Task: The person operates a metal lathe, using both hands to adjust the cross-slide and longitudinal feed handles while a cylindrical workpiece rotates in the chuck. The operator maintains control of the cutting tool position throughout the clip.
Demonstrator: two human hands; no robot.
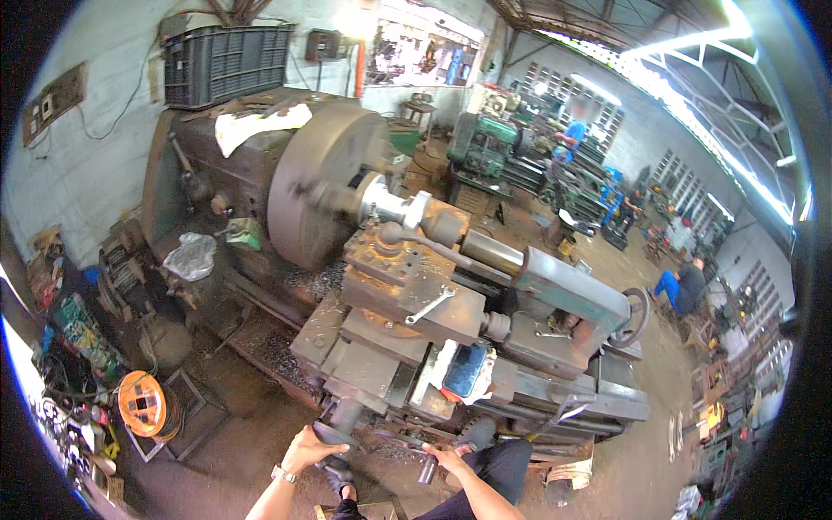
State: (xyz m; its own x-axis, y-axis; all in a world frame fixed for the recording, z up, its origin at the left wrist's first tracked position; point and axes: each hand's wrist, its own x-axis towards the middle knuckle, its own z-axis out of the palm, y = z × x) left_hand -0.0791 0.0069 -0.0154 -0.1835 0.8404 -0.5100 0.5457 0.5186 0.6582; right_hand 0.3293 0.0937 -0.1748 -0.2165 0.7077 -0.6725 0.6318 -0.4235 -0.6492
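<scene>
A large metal lathe stands before me, its big round chuck [325,186] blurred as if spinning, with a shiny metal workpiece [388,206] in it. My left hand [303,451] is closed on the rim of a dark handwheel [333,435] at the front of the carriage. To its right, my right hand [449,458] has its fingers curled at a metal crank handle [427,470]; its grip is partly hidden. Above the hands, a wrench [431,306] lies on the tool slide [394,303]. A phone [464,370] rests on a white cloth on the carriage.
A tailstock [576,286] with a handwheel stands right. On the headstock are a white cloth [260,128] and a dark crate [227,65]. An orange cable reel [143,406] sits on the floor at left. One person [572,134] stands far back; another [685,282] sits at right.
</scene>
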